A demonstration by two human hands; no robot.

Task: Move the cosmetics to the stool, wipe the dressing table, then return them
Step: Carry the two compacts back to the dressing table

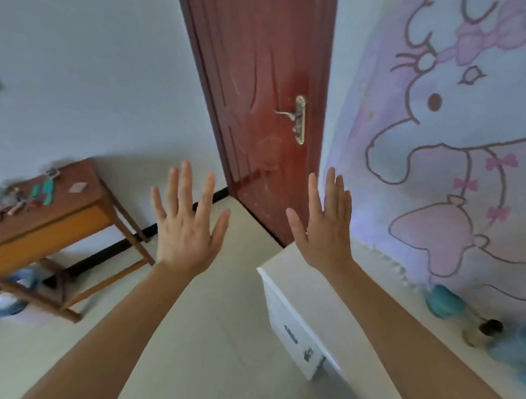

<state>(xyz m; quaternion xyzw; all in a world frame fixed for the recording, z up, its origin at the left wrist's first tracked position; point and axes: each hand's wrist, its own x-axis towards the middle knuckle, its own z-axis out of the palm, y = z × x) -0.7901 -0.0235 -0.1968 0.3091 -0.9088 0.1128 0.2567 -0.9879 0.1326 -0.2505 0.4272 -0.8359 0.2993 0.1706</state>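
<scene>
My left hand (188, 223) and my right hand (324, 226) are held up in front of me, fingers spread and straight, holding nothing. At the right stands the white dressing table (300, 291) with a drawer in its front. A teal jar (442, 300), a clear bottle with a dark cap (482, 331) and something pale blue (517, 352) sit blurred on its far right part. At the left, a brown wooden stool (74, 209) carries several small cosmetics (23, 198), among them teal tubes.
A dark red door (260, 93) with a brass handle stands straight ahead. A cartoon cloth (457, 147) hangs on the wall behind the dressing table. Blue fabric (1, 299) lies on the floor under the stool. Pale floor lies between stool and table.
</scene>
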